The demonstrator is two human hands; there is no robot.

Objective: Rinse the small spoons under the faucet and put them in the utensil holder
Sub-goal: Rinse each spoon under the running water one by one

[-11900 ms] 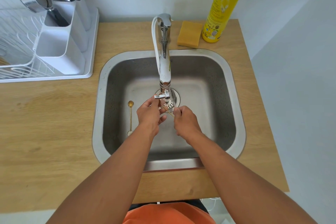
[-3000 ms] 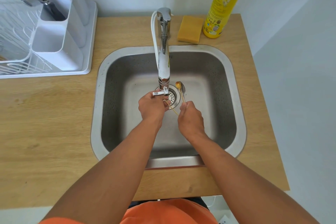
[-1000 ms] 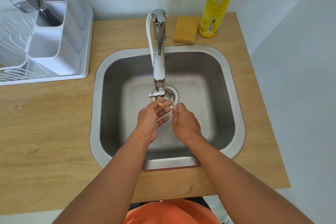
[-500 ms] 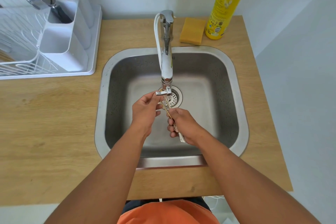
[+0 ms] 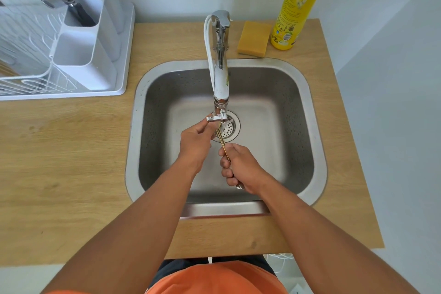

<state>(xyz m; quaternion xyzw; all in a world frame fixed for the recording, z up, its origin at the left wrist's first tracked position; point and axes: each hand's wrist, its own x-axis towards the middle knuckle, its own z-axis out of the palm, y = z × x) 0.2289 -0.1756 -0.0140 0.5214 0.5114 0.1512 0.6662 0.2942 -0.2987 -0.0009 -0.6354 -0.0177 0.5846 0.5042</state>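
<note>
Change: our left hand [image 5: 194, 142] now pinches the faucet [image 5: 220, 74] lever instead of rubbing.
Right hand [image 5: 241, 167]: clenched around small spoons [image 5: 223, 144].
Meaning: we judge rinsing finished; utensil holder [image 5: 83, 55] next.

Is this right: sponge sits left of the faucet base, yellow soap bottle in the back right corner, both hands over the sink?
Not quite. In the head view the sponge sits right of the faucet base, beside the yellow soap bottle. The rest holds: left hand and right hand are over the sink.
</note>
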